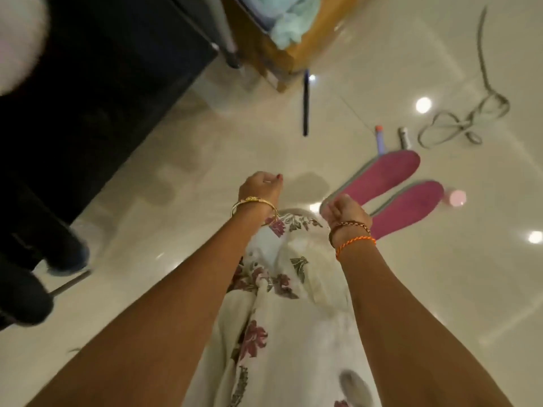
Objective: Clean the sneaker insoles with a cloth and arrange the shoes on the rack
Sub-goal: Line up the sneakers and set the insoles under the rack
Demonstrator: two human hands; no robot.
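Insoles first: two flat pink foam insoles with grey edges point(390, 183) lie side by side on the glossy cream tile floor point(411, 289), pink faces up, heel ends nearest the person. Probably laid flat that way so a cloth can wipe the top faces.

Right hand point(340, 211) sits over the heel end of the nearer insole, fingers curled. Cannot tell whether it pinches the insole edge or just hovers over it; contact point is hidden behind the hand. Left hand point(260, 188) is just beside it, apart from the insoles, fingers curled in, nothing visible in it.

Pale blue crumpled cloth point(293, 23) sits on the wooden shelf unit point(282, 58) at top centre, well apart from both hands. Likely the cleaning cloth, not yet picked up.

Loose grey shoelaces point(470, 118) lie tangled on the floor beyond the insoles, presumably pulled out for cleaning. Small bottles point(404, 138) stand near the insole toes; contents unclear.

Dark blurred shapes point(38, 274) at left may be shoes on a rack; too blurred to confirm. No sneaker plainly seen.

No readable brand, label or writing anywhere; frame is motion-blurred.

Judgement: early stage, wiping not started.
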